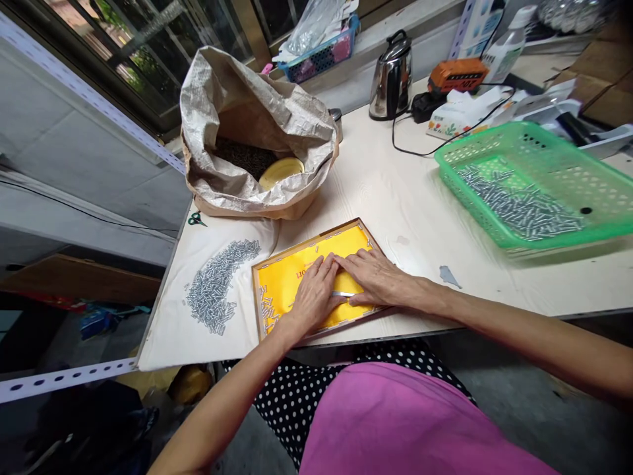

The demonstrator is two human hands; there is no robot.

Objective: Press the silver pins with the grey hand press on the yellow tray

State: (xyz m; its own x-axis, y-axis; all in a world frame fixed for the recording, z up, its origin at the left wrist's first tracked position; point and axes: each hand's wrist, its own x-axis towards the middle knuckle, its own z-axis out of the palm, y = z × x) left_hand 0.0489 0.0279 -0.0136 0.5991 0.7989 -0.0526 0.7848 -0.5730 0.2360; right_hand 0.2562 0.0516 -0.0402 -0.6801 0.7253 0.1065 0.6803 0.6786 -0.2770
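A shallow wooden-framed tray with a yellow bottom (291,280) lies at the near edge of the table. My left hand (313,295) and my right hand (372,274) both rest flat inside it, fingers stretched out and touching each other. Under the hands shows a row of small metal pins (343,293). A few loose pins (267,309) lie in the tray's left part. To the left of the tray a heap of the same metal pins (217,285) sits on a white cloth (168,330).
A green plastic basket (558,165) with several metal pins stands at the right. An open paper sack (257,132) with dark contents and a yellow scoop stands behind the tray. A kettle (392,76), cable and boxes lie at the back. Small scissors (196,219) lie left.
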